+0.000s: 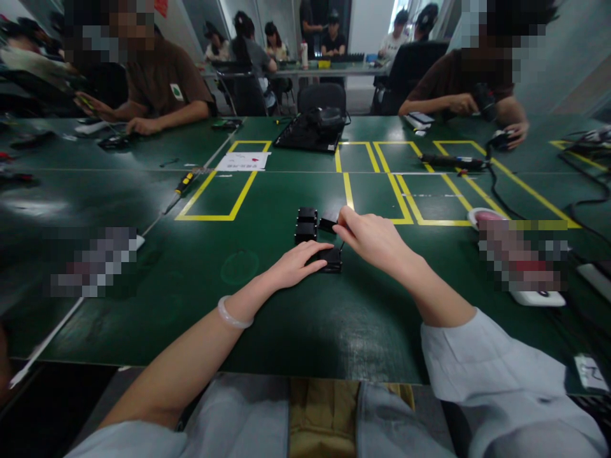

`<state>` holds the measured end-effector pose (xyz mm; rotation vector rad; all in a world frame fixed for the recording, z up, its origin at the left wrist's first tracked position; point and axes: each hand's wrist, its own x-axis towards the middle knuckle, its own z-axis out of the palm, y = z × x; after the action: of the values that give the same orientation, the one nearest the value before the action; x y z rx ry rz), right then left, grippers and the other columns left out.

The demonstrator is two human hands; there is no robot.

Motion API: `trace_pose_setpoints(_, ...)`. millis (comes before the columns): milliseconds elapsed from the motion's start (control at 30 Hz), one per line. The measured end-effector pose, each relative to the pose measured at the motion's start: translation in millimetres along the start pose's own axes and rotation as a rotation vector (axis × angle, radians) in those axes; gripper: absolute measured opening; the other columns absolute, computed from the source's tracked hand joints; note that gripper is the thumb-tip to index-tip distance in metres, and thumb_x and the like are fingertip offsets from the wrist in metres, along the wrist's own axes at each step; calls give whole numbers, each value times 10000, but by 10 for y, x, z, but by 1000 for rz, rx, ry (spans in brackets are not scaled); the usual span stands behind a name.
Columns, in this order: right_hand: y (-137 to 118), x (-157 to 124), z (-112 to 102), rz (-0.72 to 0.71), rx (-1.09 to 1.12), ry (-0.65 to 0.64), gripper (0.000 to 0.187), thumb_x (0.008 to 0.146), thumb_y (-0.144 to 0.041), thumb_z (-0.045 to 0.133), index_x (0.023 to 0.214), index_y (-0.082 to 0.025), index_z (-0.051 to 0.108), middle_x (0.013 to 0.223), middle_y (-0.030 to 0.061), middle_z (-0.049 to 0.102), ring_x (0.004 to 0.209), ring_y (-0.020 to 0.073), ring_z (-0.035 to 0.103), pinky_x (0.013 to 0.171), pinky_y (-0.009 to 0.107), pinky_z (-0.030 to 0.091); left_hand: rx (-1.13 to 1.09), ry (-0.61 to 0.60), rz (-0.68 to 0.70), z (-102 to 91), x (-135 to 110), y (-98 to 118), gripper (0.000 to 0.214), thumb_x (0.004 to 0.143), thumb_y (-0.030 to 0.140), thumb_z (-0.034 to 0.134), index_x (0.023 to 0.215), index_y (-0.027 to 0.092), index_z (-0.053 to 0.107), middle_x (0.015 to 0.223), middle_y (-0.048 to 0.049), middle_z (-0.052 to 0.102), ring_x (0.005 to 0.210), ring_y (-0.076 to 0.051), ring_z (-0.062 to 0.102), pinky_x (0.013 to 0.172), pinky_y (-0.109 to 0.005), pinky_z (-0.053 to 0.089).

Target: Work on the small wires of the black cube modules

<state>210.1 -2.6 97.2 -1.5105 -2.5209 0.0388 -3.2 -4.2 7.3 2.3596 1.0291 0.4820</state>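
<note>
I view a bright room (368, 28), its green table (334, 343) striped with yellow tape (205, 218), people (167, 76) seated beyond. My left grip (296, 263) holds a boxy black block (333, 259) on the table, covering its left side. My right grip (372, 236) is narrow, pinching a thin stick (342, 245), mostly hidden.

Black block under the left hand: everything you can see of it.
The black block is small, low and boxy, with a dark, slightly shiny surface; plastic or metal, I can't tell. It lies on the green table. Fingers of the left hand rest on it, hiding its left part. The right hand holds a slim dark piece near its far right corner; contact is unclear.
</note>
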Motion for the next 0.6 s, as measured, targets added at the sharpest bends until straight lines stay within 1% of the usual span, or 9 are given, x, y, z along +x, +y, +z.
trace_pose_setpoints(100, -3, 7, 2, 16, -23, -7, 326, 981, -416, 301, 1059, -199, 530, 803, 63, 684, 671, 183, 598, 539, 275, 218, 2, 4, -1, 3, 0, -3, 438, 1003, 423, 396, 1404, 249, 434, 1280, -68, 565, 1163, -234, 522, 1012, -372, 402)
trace_pose_setpoints(267, 34, 11, 48, 18, -49, 17, 296, 975, -338, 285, 1124, -198, 500, 816, 58, 684, 645, 173, 587, 530, 272, 204, 8, 6, 7, 11, -3, -8, 423, 1002, 412, 404, 1387, 241, 452, 1274, -69, 568, 1156, -231, 525, 1011, -360, 397)
trace_pose_setpoints(400, 35, -3, 34, 19, -31, 27, 278, 961, -313, 296, 1126, -202, 491, 835, 51, 689, 638, 171, 582, 536, 275, 211, 7, 6, 10, 12, -1, -15, 416, 1001, 399, 411, 1384, 242, 455, 1284, -68, 566, 1170, -231, 518, 1014, -361, 395)
trace_pose_setpoints(467, 20, -11, 10, 22, -23, 16, 282, 965, -328, 296, 1111, -202, 503, 847, 54, 692, 659, 176, 589, 546, 278, 222, 5, 7, 12, 12, 1, -15, 415, 1001, 395, 410, 1386, 245, 453, 1293, -65, 562, 1177, -231, 515, 1017, -364, 394)
trace_pose_setpoints(600, -10, -13, -21, 18, -31, 6, 319, 977, -419, 305, 1060, -202, 524, 835, 62, 690, 695, 191, 606, 543, 278, 219, 7, 3, 8, 10, 6, -9, 430, 1001, 413, 404, 1396, 248, 446, 1301, -67, 561, 1176, -238, 515, 1018, -373, 396)
